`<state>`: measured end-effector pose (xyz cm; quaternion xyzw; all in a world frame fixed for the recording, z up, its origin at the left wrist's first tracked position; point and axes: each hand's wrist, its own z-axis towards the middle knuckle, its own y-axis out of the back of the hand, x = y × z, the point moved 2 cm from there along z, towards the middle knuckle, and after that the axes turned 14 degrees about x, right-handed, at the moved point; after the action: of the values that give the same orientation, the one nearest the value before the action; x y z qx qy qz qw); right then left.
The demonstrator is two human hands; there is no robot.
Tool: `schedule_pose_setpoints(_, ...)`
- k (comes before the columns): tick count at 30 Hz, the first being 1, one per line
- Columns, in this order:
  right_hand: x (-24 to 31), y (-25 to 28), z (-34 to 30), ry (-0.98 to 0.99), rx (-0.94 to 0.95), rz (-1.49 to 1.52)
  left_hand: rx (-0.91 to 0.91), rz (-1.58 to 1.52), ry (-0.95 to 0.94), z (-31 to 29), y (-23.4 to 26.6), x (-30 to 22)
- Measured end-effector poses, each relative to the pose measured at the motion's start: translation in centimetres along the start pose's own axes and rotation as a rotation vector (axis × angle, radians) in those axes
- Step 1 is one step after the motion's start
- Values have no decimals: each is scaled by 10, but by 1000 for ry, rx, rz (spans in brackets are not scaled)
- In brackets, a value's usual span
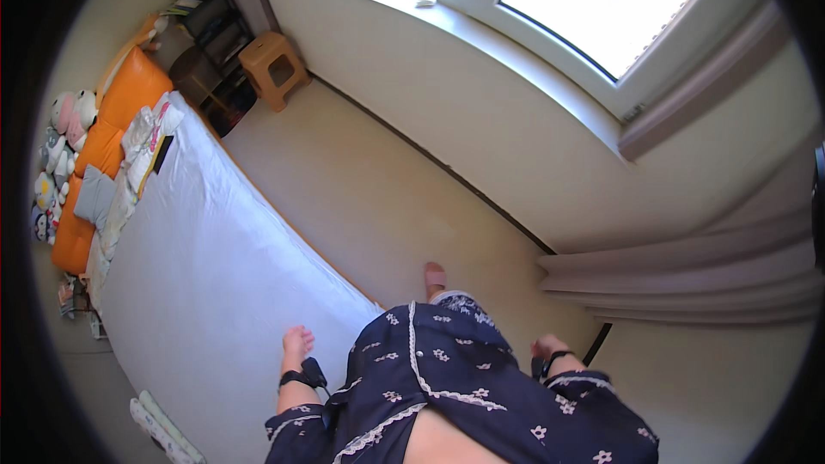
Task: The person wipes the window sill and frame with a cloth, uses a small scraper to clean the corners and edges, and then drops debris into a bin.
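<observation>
My left hand [297, 342] is held out over the near right part of the bed, apart from the sheet. Its fingers are loosely bent and slightly apart, with nothing in them. My right hand [546, 346] hangs at my right side above the floor; its fingers are mostly turned from view, and no held thing shows. Each wrist wears a black strap with a small device. Under the left hand spreads a bed [215, 266] with a pale bluish-white sheet.
Orange headboard cushions [107, 150], plush toys [53, 163] and a grey pillow [96, 196] are at the bed's far left end. An orange-brown plastic stool [273, 69] stands beside a dark shelf [215, 26]. A pinkish curtain [670, 279] reaches the floor at right, below the windowsill [516, 51].
</observation>
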<state>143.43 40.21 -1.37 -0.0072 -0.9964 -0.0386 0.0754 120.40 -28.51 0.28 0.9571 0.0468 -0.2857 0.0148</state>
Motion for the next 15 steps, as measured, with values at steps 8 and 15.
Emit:
schedule_pose_setpoints(8, 452, 21, 61, 518, -400, -1071, -241, -364, 39, -31, 16, 4)
schedule_pose_setpoints(15, 688, -176, -32, 894, -167, -955, -314, -663, 64, 18, 32, -6)
